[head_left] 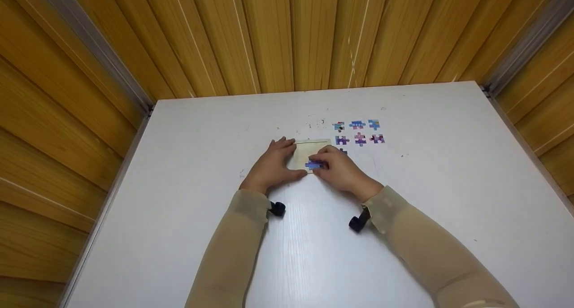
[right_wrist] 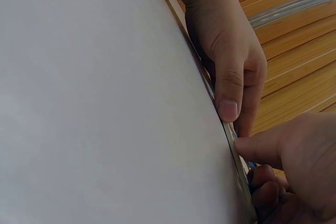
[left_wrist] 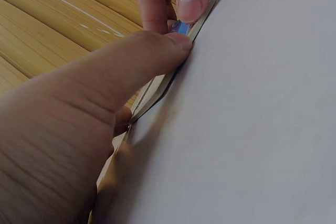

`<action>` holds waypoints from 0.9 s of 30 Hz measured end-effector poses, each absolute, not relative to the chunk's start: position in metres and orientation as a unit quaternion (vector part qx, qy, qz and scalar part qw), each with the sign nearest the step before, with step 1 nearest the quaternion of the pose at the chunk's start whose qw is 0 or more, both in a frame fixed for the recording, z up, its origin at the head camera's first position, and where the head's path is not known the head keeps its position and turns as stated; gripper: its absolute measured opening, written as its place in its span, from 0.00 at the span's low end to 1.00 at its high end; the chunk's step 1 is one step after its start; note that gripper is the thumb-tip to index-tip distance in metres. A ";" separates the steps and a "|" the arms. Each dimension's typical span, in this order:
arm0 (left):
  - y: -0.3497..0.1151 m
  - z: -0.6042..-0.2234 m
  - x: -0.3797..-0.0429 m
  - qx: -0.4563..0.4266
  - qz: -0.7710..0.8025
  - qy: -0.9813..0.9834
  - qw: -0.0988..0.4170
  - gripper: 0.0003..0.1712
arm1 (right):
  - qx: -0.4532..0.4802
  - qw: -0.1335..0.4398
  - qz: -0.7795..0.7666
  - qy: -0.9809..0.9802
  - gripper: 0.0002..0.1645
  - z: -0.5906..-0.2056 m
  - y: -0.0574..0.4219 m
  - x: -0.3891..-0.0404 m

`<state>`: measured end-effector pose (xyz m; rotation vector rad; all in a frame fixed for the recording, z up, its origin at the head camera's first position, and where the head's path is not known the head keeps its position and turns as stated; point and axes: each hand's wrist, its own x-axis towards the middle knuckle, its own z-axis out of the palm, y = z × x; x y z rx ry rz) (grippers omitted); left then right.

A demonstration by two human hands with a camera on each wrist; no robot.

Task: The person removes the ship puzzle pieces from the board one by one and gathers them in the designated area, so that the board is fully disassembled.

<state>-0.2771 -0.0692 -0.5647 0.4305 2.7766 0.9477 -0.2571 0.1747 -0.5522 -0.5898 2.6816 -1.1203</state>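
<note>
A small pale square puzzle tray [head_left: 308,151] lies on the white table in front of the person. The left hand [head_left: 271,165] holds it from the left, thumb at the near edge and fingers at the far left corner. Over the tray's near right part, the right hand [head_left: 339,170] pinches a blue-purple jigsaw piece [head_left: 311,164] between thumb and fingers. In the left wrist view, the left thumb presses the tray's rim [left_wrist: 157,93], close beside the blue piece [left_wrist: 181,28]. The right fingers hide part of the piece.
Right of the tray, several loose jigsaw pieces [head_left: 359,139] lie in rows; one nearest the right hand is partly covered. Small dark marks [head_left: 316,121] dot the white table [head_left: 215,133] behind the tray. Wood-patterned walls [head_left: 269,39] stand around the table.
</note>
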 end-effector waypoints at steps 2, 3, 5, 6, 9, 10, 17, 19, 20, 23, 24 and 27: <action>-0.069 -0.565 -0.277 0.145 0.319 0.933 0.087 0.57 | -0.198 0.089 -0.377 0.901 0.27 -0.552 0.175 -0.257; -0.069 -0.564 -0.277 0.146 0.319 0.933 0.087 0.57 | -0.197 0.089 -0.376 0.901 0.27 -0.552 0.175 -0.257; -0.069 -0.564 -0.277 0.146 0.318 0.933 0.086 0.57 | -0.198 0.088 -0.376 0.901 0.27 -0.553 0.175 -0.258; -0.069 -0.564 -0.277 0.145 0.318 0.933 0.086 0.57 | -0.199 0.088 -0.375 0.901 0.27 -0.553 0.175 -0.258; -0.068 -0.563 -0.277 0.145 0.317 0.933 0.085 0.57 | -0.200 0.087 -0.373 0.902 0.27 -0.553 0.175 -0.258; -0.068 -0.563 -0.277 0.145 0.317 0.934 0.085 0.57 | -0.201 0.087 -0.371 0.902 0.27 -0.553 0.175 -0.257; -0.069 -0.563 -0.276 0.148 0.310 0.935 0.084 0.56 | -0.210 0.079 -0.374 0.900 0.26 -0.553 0.175 -0.256; -0.069 -0.563 -0.276 0.148 0.308 0.936 0.085 0.56 | -0.212 0.077 -0.374 0.899 0.25 -0.553 0.175 -0.256; -0.069 -0.563 -0.276 0.147 0.308 0.936 0.086 0.56 | -0.213 0.076 -0.374 0.899 0.25 -0.553 0.175 -0.256; -0.069 -0.563 -0.276 0.146 0.308 0.936 0.086 0.56 | -0.213 0.074 -0.374 0.899 0.25 -0.554 0.175 -0.256; -0.069 -0.563 -0.276 0.146 0.308 0.936 0.086 0.56 | -0.213 0.073 -0.374 0.900 0.25 -0.554 0.175 -0.256; -0.068 -0.563 -0.276 0.145 0.309 0.936 0.086 0.56 | -0.214 0.073 -0.373 0.900 0.24 -0.555 0.175 -0.256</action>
